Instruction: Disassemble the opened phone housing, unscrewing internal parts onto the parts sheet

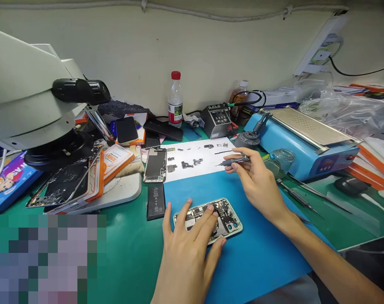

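An opened phone body (pixel 226 219) with its boards showing lies on a blue mat (pixel 258 261). My left hand (pixel 188 245) rests flat on it, fingers spread over its left half. My right hand (pixel 258 181) hovers to the upper right, its fingers pinched on a small screwdriver (pixel 234 161). The tip of the screwdriver points left over a white sheet (pixel 204 166) that carries several small parts and screws. A black battery (pixel 155 202) lies left of the phone body, and a detached screen (pixel 155 165) lies above it.
A microscope (pixel 36 97) stands at the left with more opened phones (pixel 68 181) under it. At the back are a water bottle (pixel 175 99) and a soldering station (pixel 217 121). A blue heating plate machine (pixel 306 139) and tweezers (pixel 298 197) lie to the right.
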The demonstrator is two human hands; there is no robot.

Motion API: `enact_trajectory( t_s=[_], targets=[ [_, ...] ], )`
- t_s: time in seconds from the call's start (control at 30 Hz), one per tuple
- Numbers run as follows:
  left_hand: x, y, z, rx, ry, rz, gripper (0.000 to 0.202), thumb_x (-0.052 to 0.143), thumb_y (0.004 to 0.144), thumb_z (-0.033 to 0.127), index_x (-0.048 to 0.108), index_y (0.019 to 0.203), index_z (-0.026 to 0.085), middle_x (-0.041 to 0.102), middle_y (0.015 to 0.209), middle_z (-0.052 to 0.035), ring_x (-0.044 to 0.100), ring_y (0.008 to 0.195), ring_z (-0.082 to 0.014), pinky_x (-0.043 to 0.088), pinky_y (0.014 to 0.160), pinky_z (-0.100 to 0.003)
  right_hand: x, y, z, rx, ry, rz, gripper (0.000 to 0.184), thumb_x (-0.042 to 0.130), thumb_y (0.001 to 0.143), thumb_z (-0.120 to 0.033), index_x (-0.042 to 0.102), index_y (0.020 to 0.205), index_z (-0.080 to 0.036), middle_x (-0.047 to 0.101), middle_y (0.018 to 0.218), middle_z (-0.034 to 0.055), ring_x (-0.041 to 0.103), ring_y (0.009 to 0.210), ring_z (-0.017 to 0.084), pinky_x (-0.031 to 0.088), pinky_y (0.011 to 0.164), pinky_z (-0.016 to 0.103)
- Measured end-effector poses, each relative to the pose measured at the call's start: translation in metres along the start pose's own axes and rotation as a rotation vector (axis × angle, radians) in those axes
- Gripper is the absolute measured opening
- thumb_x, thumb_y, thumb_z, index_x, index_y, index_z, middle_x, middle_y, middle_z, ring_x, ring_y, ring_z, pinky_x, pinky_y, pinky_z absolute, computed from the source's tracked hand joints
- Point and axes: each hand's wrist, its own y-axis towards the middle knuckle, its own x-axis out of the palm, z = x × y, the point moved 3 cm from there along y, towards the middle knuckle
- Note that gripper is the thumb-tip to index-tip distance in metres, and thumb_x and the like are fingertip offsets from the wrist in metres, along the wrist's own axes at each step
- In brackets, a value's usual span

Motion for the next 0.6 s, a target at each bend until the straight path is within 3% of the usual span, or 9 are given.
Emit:
enact_trajectory(
  t_s=[0.13,0.2,0.27,0.4,0.6],
  targets=[
    [0.001,0.003,0.001,-0.019,-0.046,0.027,0.039,0.057,0.113,0.018,0.072,0.143,0.038,0.078,0.146,0.0064,0.057,0.153,-0.0314,0.016,0.138,-0.076,-0.005,-0.023,-0.016,0.09,0.197,0.047,0.064,0.074,0.102,-0.054,0.046,0.154,-0.03,0.076,0.113,0.0046,0.074,0.077,0.018,0.068,0.074,0.036],
    [0.002,0.004,0.0,-0.031,-0.031,0.057,0.038,0.058,0.112,0.015,0.075,0.138,0.037,0.08,0.142,0.0058,0.059,0.151,-0.0315,0.015,0.139,-0.074,0.001,-0.044,-0.022,0.186,0.301,0.007,0.064,0.071,0.103,-0.058,0.045,0.155,-0.031,0.075,0.108,0.0036,0.07,0.067,0.017,0.064,0.058,0.033],
    [0.002,0.003,-0.002,-0.04,-0.01,0.064,0.039,0.057,0.112,0.012,0.075,0.136,0.037,0.08,0.142,0.0055,0.059,0.152,-0.0316,0.013,0.139,-0.072,0.009,-0.065,-0.024,0.297,0.382,-0.043,0.058,0.068,0.106,-0.056,0.048,0.154,-0.03,0.074,0.108,0.0047,0.068,0.064,0.016,0.062,0.054,0.032],
    [0.001,0.001,-0.006,-0.015,0.02,-0.019,0.046,0.058,0.112,0.012,0.069,0.147,0.04,0.075,0.15,0.0081,0.054,0.158,-0.0315,0.008,0.14,-0.069,0.024,-0.089,-0.018,0.422,0.482,-0.081,0.057,0.068,0.106,-0.058,0.05,0.151,-0.03,0.074,0.111,0.005,0.07,0.068,0.016,0.064,0.058,0.033],
    [-0.006,0.001,-0.008,0.01,0.085,-0.11,0.053,0.054,0.115,0.013,0.06,0.158,0.045,0.068,0.158,0.0125,0.05,0.161,-0.0302,0.004,0.14,-0.068,0.027,-0.089,-0.011,0.452,0.518,-0.077,0.063,0.072,0.103,-0.06,0.048,0.154,-0.033,0.073,0.114,0.0042,0.073,0.074,0.016,0.066,0.063,0.031]
  ],
)
